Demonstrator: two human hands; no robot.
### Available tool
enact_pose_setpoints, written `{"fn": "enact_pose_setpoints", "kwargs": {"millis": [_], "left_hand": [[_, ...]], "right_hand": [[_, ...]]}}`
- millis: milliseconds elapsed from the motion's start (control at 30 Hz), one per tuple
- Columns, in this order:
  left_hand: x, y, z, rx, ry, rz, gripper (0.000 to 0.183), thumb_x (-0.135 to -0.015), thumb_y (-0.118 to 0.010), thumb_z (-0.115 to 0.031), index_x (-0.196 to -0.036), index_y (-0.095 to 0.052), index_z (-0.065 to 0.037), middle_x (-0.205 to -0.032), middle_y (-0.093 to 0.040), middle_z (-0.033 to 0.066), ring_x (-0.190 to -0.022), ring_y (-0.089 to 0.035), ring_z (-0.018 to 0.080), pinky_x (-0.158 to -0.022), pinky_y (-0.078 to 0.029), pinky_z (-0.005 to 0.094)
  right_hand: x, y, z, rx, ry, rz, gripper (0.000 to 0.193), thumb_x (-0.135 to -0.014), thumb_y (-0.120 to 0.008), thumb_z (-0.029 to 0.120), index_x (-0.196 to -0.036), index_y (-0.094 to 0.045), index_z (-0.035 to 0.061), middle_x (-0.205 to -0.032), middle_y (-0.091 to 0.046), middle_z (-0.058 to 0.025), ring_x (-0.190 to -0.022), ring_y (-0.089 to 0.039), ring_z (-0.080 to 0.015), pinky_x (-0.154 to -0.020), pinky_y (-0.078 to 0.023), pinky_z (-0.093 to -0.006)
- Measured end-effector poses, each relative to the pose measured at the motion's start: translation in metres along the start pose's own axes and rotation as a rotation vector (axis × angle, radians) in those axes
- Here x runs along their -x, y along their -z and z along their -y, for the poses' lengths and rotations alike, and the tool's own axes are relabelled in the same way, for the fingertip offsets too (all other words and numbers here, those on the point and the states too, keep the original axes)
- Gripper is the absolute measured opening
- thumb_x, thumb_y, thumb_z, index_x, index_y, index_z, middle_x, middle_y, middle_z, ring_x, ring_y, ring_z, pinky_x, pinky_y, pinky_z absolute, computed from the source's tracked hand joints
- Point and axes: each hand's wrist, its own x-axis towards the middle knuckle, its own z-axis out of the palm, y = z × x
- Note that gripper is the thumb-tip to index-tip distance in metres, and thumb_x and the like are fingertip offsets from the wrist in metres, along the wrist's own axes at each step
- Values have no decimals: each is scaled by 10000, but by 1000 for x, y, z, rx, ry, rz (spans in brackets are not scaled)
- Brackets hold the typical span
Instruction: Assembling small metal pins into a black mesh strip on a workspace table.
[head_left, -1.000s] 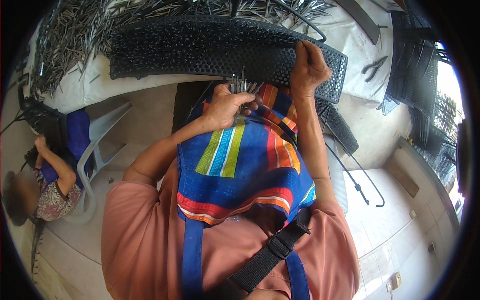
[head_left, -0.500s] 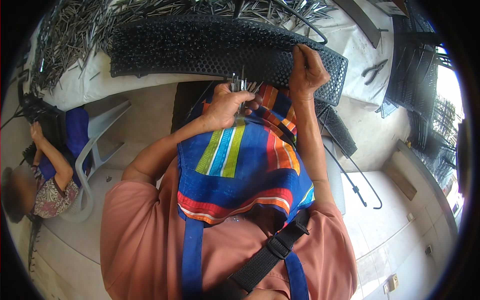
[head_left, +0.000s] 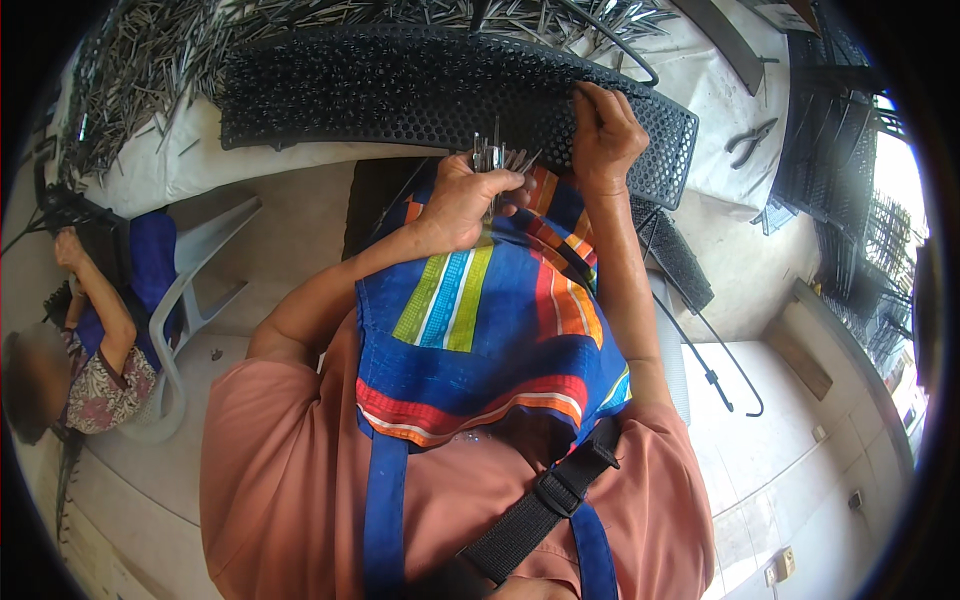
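My left hand (head_left: pixel 462 208) is closed round a bundle of thin, shiny metal strips (head_left: pixel 488 157), most standing upright and some fanned to the right. Just beyond it lies a long, curved black perforated panel (head_left: pixel 660 150). Dense dark bristle-like pieces fill the panel's left and middle parts, while open round holes show at its right end. Over the right part of the panel is my right hand (head_left: pixel 608 145), thumb and fingers pinched together. Whatever sits between those fingertips is too small or hidden to make out.
A big pile of loose metal strips (head_left: pixel 150 85) covers the white-sheeted table (head_left: pixel 170 170) behind the panel. Pliers (head_left: pixel 750 142) lie at the right. Another person (head_left: pixel 100 340) works at the far left beside a pale plastic chair (head_left: pixel 185 300). Black mesh panels (head_left: pixel 820 170) stand along the right.
My right hand has shifted slightly left over the panel, still pinched. My left hand has moved a little right and up with the metal strips, which are tilted differently.
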Motion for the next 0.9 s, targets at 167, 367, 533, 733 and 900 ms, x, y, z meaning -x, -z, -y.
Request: {"fn": "enact_pose_setpoints", "kwargs": {"millis": [167,367,533,733,900], "left_hand": [[-1,0,-6,50,-27,27,117,-817,-614,-30,-929,-648,-40,-848,-692,106,-714,-653,173,-567,-480,282],[-4,1,-12,94,-51,29,127,-820,-625,-38,-940,-662,-61,-849,-694,77,-704,-657,158,-583,-497,276],[-2,-3,-12,179,-122,52,140,-822,-616,-24,-949,-666,-57,-833,-687,61,-721,-663,153,-591,-507,260],[2,0,-23,189,-80,2,144,-824,-616,-20,-962,-658,-29,-855,-687,78,-707,-669,171,-617,-543,288],[-1,4,-23,135,-83,13,150,-830,-618,-26,-975,-655,-32,-859,-686,86,-708,-670,177,-625,-551,295]], "right_hand": [[-4,5,7,15,30,6,74,-771,-698,119,-844,-691,112,-718,-609,-81,-597,-615,-250,-546,-478,-321],[4,26,40,-463,-511,523,103,-793,-680,56,-885,-687,10,-713,-657,-42,-630,-591,-78,-572,-463,-240],[13,22,51,-748,-735,508,51,-807,-669,28,-840,-663,-9,-694,-629,-12,-572,-522,-44,-511,-394,-184],[21,14,46,-987,-842,370,30,-799,-653,-17,-819,-632,-21,-673,-614,-24,-498,-468,-46,-444,-355,-194],[17,7,55,-981,-803,338,96,-810,-645,-34,-898,-631,1,-716,-608,-7,-480,-438,-33,-436,-302,-164]]}}
